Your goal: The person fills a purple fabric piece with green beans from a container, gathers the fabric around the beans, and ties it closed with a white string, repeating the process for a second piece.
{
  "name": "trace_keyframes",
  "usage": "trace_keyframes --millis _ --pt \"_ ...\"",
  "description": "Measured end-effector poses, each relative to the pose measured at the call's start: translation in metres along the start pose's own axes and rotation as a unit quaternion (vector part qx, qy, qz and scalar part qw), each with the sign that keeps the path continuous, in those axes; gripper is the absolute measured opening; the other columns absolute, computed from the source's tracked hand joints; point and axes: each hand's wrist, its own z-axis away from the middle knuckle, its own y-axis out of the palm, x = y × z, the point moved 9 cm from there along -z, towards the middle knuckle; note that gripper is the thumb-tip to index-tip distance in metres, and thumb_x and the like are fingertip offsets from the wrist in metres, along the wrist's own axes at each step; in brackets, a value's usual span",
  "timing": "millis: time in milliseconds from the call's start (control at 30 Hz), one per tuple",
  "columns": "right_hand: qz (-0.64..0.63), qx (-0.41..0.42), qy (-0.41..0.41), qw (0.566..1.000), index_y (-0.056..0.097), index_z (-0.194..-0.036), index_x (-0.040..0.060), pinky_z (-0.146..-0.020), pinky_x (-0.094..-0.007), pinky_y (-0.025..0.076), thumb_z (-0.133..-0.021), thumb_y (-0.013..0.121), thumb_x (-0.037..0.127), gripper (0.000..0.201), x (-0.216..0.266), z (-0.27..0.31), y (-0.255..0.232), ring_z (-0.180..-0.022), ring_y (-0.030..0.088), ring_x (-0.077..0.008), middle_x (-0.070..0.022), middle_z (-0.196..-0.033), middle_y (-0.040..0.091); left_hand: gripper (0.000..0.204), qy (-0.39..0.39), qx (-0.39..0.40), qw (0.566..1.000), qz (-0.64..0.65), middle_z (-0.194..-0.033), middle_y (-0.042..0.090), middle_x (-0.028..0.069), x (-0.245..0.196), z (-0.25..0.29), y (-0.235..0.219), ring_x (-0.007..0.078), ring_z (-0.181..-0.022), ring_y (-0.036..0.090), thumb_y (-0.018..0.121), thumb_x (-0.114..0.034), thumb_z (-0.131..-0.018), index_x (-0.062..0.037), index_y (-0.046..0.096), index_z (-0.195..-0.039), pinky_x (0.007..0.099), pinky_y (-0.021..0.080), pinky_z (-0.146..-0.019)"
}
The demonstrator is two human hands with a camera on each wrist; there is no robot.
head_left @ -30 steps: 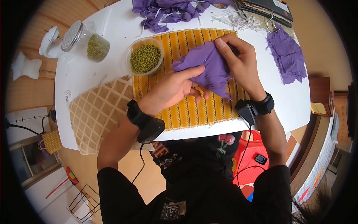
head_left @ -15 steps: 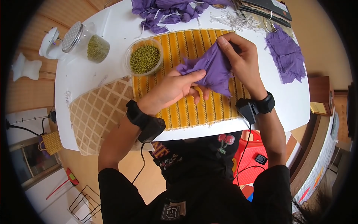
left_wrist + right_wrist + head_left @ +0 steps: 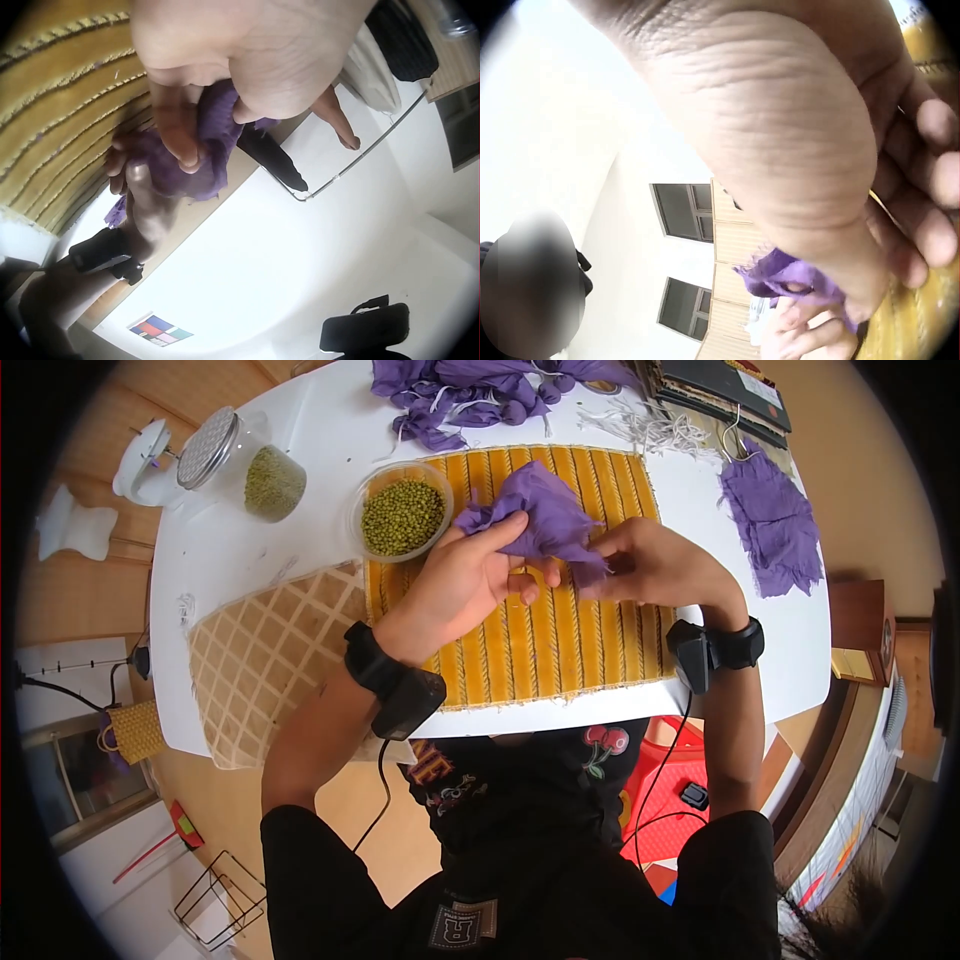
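A crumpled piece of purple cloth (image 3: 545, 510) with frayed edges is held over the yellow striped mat. My left hand (image 3: 465, 585) pinches its left side, thumb on top and fingers beneath. At the cloth's lower right corner, my right hand (image 3: 660, 565) pinches the edge between thumb and curled fingers. In the left wrist view the purple cloth (image 3: 191, 161) bunches between both hands. The right wrist view shows its ragged end (image 3: 784, 274) sticking out past my right thumb.
Left of the cloth, a clear tub (image 3: 357, 525) of green beans stands on the yellow mat's (image 3: 480, 670) edge. Beyond are a jar (image 3: 272, 482), purple cloth bundles (image 3: 470, 400), white strings (image 3: 650, 428) and dark books (image 3: 720, 395). Another purple cloth (image 3: 770, 515) lies at right, a tan lattice-patterned cloth (image 3: 270, 650) at left.
My right hand has moved from the cloth's upper right corner down to its lower right one. The cloth is more bunched, its top now loose. My left hand keeps its hold.
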Motion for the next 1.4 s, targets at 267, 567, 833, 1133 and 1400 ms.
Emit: trace_keyframes --millis 267,567,833,1133,1400 --pt "-0.214 -0.107 -0.113 0.964 0.068 -0.091 0.0020 -0.065 -0.0253 0.047 -0.086 0.075 0.023 0.023 0.019 -0.011 0.004 -0.068 0.058 -0.0086 -0.0012 -0.073 0.064 0.027 0.016 0.025 0.999 -0.043 -0.097 0.064 0.0108 0.003 0.001 0.003 0.0199 -0.081 0.063 0.045 -0.024 -0.102 -0.0029 0.054 -0.118 0.0275 0.047 -0.059" --pt "-0.296 -0.184 -0.171 0.921 0.066 -0.102 -0.0016 -0.069 -0.0236 0.051 -0.085 0.074 0.012 0.024 0.023 -0.008 0.002 -0.075 0.064 -0.0075 -0.0048 -0.085 0.070 0.021 -0.059 0.038 0.984 -0.165 -0.092 0.065 0.0136 0.019 0.004 0.004 0.0188 -0.071 0.066 0.050 -0.015 -0.099 0.0035 0.056 -0.109 0.0271 0.051 -0.058" --pt "-0.253 -0.123 -0.191 0.940 0.063 -0.107 -0.0046 -0.053 -0.0239 0.053 -0.087 0.071 0.007 0.025 0.043 -0.006 0.017 -0.061 0.066 -0.0113 -0.0077 -0.082 0.070 0.020 -0.044 0.061 0.962 -0.261 -0.086 0.064 0.0091 0.022 0.006 0.015 0.0142 -0.068 0.064 0.050 -0.016 -0.099 0.0025 0.056 -0.103 0.0245 0.050 -0.054" --pt "-0.335 -0.208 -0.156 0.906 0.062 -0.109 -0.0004 -0.066 -0.0230 0.048 -0.095 0.062 0.016 0.021 0.026 -0.003 -0.002 -0.074 0.058 -0.0057 -0.0010 -0.086 0.066 0.025 -0.036 0.072 0.968 -0.236 -0.095 0.064 0.0119 0.020 0.003 0.014 0.0157 -0.072 0.064 0.042 -0.021 -0.102 0.0010 0.054 -0.104 0.0242 0.049 -0.059" --pt "-0.308 -0.223 -0.180 0.907 0.060 -0.112 0.0003 -0.068 -0.0229 0.047 -0.096 0.061 0.018 0.024 0.033 0.001 -0.004 -0.076 0.057 -0.0058 -0.0009 -0.088 0.065 0.038 -0.023 0.106 0.986 -0.125 -0.096 0.064 0.0150 0.012 0.002 0.021 0.0187 -0.075 0.065 0.040 -0.033 -0.102 0.0013 0.055 -0.106 0.0247 0.049 -0.057"
